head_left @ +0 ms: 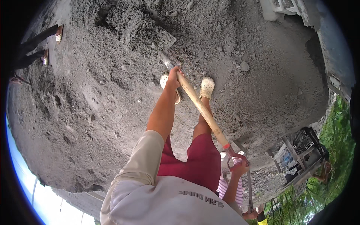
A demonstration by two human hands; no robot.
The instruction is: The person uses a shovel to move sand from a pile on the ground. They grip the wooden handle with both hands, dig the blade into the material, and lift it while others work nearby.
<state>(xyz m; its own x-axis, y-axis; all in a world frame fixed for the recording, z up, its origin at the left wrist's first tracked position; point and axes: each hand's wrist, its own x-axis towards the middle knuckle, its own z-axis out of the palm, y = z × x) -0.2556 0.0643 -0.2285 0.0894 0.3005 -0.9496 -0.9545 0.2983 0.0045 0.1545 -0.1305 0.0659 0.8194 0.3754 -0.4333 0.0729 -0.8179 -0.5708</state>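
Left of my shovel (pixel 202 108) the grey mix (pixel 93 97) lies open; concrete blocks (pixel 281 9) crowd its far right.

ground: grey gravelly mix (pixel 93 112) | daylight, outdoors | green plants (pixel 337 131) at edge | concrete blocks (pixel 281 9)

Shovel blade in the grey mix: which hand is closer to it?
Left. The left hand grips the wooden shaft just above the shovel blade; the right hand holds the red D-grip at the shaft's far end.

Shovel (pixel 202 108) blade in gravel pile (pixel 112 93), shoes (pixel 206 87) on pile, machine (pixel 305 153) right.
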